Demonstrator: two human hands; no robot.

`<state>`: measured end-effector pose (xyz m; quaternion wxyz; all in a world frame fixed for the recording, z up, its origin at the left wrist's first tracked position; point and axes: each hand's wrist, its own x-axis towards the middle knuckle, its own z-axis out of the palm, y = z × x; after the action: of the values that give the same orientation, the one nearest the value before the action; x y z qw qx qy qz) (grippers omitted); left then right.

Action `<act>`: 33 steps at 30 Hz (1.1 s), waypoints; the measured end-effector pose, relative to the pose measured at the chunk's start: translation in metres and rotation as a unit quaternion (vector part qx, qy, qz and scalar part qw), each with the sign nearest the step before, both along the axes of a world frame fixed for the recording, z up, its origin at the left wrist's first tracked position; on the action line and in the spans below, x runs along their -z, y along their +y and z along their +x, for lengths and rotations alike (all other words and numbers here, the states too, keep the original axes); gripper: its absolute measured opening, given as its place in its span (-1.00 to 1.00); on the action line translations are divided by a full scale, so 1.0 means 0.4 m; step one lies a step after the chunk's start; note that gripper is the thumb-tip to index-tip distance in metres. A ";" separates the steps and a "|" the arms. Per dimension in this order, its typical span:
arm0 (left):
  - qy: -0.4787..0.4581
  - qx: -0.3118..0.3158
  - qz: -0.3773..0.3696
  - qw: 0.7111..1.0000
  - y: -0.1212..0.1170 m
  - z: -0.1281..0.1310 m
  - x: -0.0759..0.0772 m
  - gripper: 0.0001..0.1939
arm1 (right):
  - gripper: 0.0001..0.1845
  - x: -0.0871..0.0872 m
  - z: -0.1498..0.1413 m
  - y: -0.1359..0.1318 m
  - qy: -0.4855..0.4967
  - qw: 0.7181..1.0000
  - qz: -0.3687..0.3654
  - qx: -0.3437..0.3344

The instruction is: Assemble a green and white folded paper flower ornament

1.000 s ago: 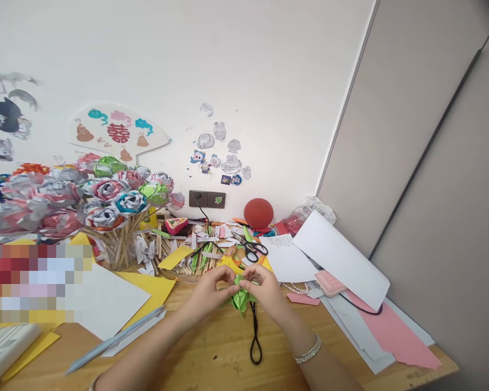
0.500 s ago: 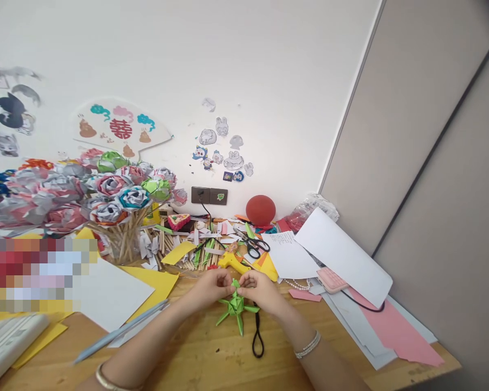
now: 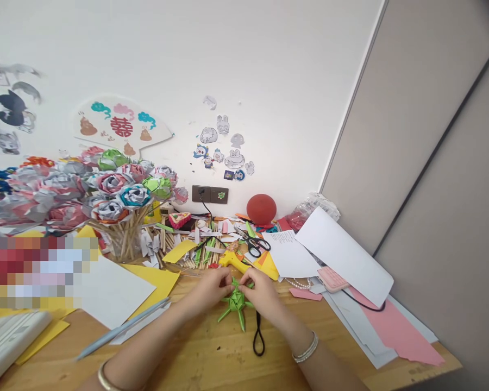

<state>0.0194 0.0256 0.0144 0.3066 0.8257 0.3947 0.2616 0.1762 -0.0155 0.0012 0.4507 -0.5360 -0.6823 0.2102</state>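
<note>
A green folded-paper piece point(image 3: 237, 302) with several pointed arms sits low over the wooden table in front of me. My left hand point(image 3: 217, 283) pinches its upper part from the left with thumb and forefinger. From the right, my right hand point(image 3: 257, 288) pinches the same upper part, the fingertips of both hands almost meeting. Its lower arms spread downward, uncovered; the spot under my fingertips is hidden. A black cord loop point(image 3: 258, 341) lies just below my right hand. Behind both hands rests a yellow glue gun point(image 3: 233, 262).
Black-handled scissors point(image 3: 254, 245) lie among paper scraps and sticks along the wall. Paper flowers point(image 3: 110, 187) on sticks crowd the left side. A blue-grey pen-like stick point(image 3: 122, 329) lies beside my left forearm. White paper point(image 3: 344, 255) and pink paper point(image 3: 395, 326) cover the right.
Both hands keep their pinch on the green paper piece. Its arms have turned a little, and the right hand's fingers have shifted slightly.
</note>
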 end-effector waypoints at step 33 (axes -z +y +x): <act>-0.073 0.071 -0.059 0.993 0.006 -0.009 -0.008 -0.90 | -0.87 -0.009 0.022 0.007 0.026 0.999 -0.015 -0.039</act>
<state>0.0160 0.0282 0.0178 0.4005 0.8108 0.3261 0.2754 0.1851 -0.0128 0.0049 0.4515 -0.5105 -0.6872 0.2516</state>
